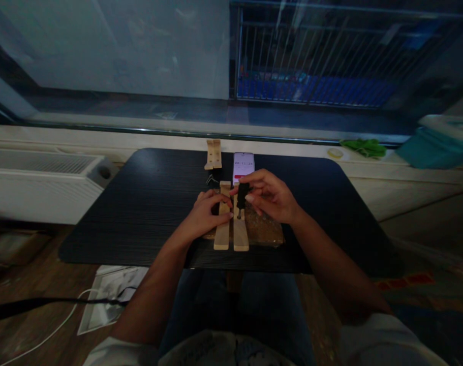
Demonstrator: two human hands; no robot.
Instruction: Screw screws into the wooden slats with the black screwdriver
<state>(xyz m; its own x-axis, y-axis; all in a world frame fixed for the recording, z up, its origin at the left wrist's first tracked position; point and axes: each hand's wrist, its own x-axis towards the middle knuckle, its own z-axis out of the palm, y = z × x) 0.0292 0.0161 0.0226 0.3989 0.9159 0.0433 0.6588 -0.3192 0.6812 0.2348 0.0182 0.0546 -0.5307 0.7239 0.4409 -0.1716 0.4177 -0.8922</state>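
Observation:
In my right hand (271,195) is a black-handled screwdriver (242,195), held nearly upright between fingers and thumb. Its tip meets the right-hand wooden piece (241,239) at a dark spot, perhaps a hole or screw head. My left hand (206,213) grips the left-hand wooden piece (221,239) across its middle, thumb and fingertips at the gap between the two pieces. Both light wooden pieces lie side by side, long ends towards me, over a brown board (267,231) that seems wrapped in clear film. My hands partly cover them.
Behind my hands on the dark table (140,203) lie a lit phone (244,161), a few small metal parts (212,179) and more wooden pieces (213,154). A teal container (425,147), green leafy thing (364,148) and tape roll (335,152) sit on the windowsill.

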